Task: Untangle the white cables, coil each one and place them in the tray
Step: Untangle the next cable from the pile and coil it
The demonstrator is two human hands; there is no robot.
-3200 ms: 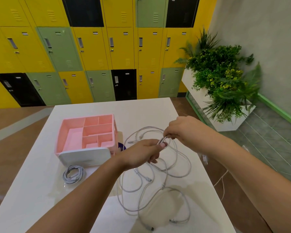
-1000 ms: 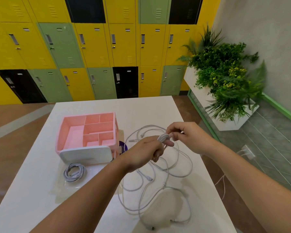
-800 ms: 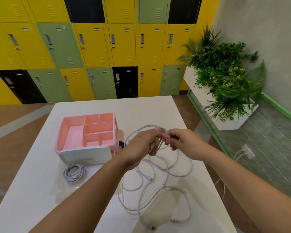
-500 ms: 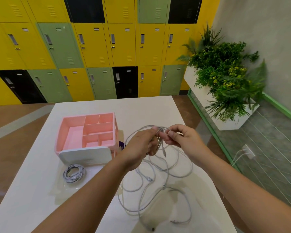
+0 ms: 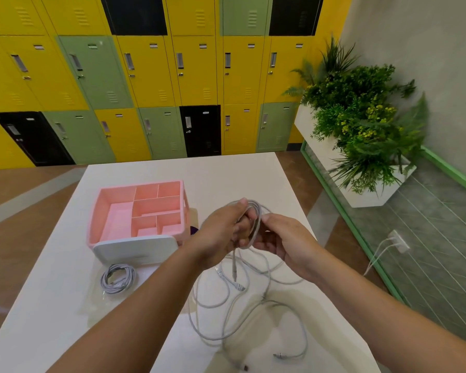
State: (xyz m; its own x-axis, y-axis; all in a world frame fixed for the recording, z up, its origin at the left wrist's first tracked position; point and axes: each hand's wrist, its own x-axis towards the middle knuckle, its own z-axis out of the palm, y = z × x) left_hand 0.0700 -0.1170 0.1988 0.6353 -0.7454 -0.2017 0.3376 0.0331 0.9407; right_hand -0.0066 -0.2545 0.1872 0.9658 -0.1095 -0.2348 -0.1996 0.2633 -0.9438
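A small coil of white cable (image 5: 256, 221) stands upright between my two hands above the table. My left hand (image 5: 221, 232) grips the coil from the left, and my right hand (image 5: 285, 240) pinches it from the right. One cable end hangs down below the hands. Loose white cables (image 5: 242, 313) lie tangled in loops on the white table (image 5: 65, 305) under and in front of my hands. A finished coil (image 5: 117, 278) rests on the table in front of the pink tray (image 5: 97, 211), whose compartments hold nothing visible.
The tray has a white front panel (image 5: 136, 250). A small purple object (image 5: 194, 229) peeks out beside the tray's right wall. The table's right edge drops to the floor near a planter (image 5: 361, 135). Lockers line the back wall.
Over the last second my hands have wound more cable into a bigger loop and lifted it slightly. My right hand moved from pinching a strand to holding the coil's right side.
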